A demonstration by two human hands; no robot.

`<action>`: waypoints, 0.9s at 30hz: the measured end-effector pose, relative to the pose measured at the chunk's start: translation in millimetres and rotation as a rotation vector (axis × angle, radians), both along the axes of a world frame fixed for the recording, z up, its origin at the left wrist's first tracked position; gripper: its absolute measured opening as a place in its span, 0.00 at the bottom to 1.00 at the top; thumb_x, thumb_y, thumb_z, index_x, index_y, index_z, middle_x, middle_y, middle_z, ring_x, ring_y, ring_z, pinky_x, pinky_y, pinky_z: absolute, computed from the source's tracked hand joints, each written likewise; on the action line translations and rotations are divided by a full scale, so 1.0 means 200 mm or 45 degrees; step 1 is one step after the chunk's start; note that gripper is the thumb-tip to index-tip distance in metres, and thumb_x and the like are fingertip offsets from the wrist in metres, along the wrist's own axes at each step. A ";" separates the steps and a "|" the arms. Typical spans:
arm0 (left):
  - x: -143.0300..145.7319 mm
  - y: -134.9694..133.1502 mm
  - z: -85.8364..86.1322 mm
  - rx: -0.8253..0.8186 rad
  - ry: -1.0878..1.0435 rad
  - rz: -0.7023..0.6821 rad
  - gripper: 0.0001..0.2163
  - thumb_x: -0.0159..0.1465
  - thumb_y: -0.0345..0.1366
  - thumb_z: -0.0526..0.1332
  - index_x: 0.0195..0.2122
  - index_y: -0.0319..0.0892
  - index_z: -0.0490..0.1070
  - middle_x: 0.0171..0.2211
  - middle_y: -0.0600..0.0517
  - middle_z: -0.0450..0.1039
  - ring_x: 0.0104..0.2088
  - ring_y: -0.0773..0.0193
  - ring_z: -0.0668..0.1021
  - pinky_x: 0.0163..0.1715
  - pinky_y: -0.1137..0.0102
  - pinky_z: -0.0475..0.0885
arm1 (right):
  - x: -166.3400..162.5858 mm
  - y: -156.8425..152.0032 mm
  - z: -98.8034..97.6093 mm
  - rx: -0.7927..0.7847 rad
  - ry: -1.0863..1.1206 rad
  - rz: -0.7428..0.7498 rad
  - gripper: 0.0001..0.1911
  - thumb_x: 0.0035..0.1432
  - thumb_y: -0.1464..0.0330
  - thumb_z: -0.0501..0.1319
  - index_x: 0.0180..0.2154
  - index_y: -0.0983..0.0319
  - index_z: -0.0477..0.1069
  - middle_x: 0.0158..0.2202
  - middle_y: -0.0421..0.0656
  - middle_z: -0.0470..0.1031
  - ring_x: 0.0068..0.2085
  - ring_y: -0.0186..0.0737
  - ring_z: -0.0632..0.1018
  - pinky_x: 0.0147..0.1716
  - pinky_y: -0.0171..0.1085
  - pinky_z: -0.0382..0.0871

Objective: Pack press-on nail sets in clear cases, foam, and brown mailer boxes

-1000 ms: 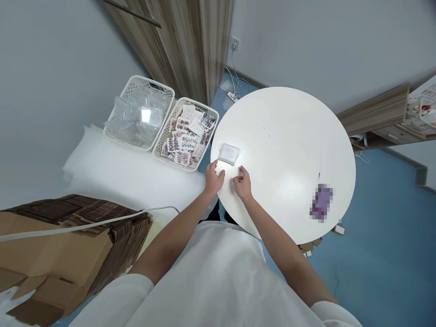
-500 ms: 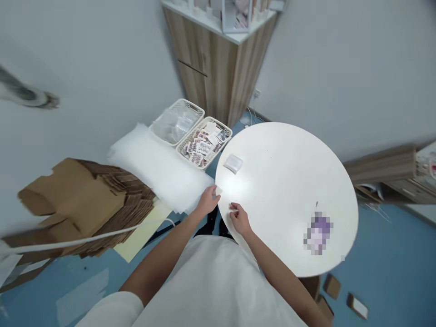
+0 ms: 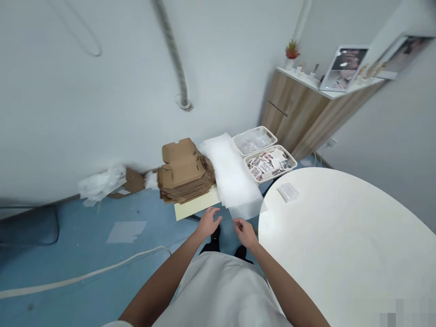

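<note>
My left hand [image 3: 207,222] hovers over the blue floor just left of the round white table [image 3: 340,245], fingers spread and empty. My right hand [image 3: 244,231] is beside it near the table's left edge, fingers curled in a loose pinch; I cannot make out anything in them. Just ahead of both hands lies the near end of a stack of white foam sheets [image 3: 231,177]. A small clear packet [image 3: 288,192] rests on the table's far left part.
A stack of flat cardboard boxes [image 3: 184,175] sits on a yellow sheet [image 3: 195,206] left of the foam. Behind are two white baskets, one with clear bags [image 3: 254,140], one with printed cards [image 3: 270,163]. A wooden cabinet [image 3: 296,113] stands in the corner. A white cable [image 3: 85,274] crosses the floor.
The view has swung left and up, away from the table. Both hands have come off the tabletop and now hang past its left edge, near the foam sheets.
</note>
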State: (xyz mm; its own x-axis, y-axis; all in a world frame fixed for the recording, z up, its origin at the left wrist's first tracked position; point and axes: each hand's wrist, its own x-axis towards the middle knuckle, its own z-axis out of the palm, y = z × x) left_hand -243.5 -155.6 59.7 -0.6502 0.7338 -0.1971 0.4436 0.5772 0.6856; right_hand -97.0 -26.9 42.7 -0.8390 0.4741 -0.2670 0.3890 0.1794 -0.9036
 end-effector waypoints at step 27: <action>-1.23 -0.47 0.23 -0.337 0.497 0.484 0.19 0.57 0.34 0.54 0.51 0.40 0.59 0.44 0.43 0.65 0.40 0.54 0.73 0.35 0.65 0.68 | -1.41 -0.02 0.35 1.377 -0.372 0.268 0.21 0.51 0.71 0.57 0.49 0.61 0.60 0.44 0.51 0.66 0.44 0.46 0.67 0.38 0.40 0.59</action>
State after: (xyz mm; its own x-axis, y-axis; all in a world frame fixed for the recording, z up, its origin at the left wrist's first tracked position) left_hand -489.8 -249.3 105.1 -0.9184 0.3941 -0.0354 0.3624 0.8736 0.3249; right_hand -379.6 -30.5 112.0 -0.9020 0.4318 -0.0023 0.4291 0.8958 -0.1156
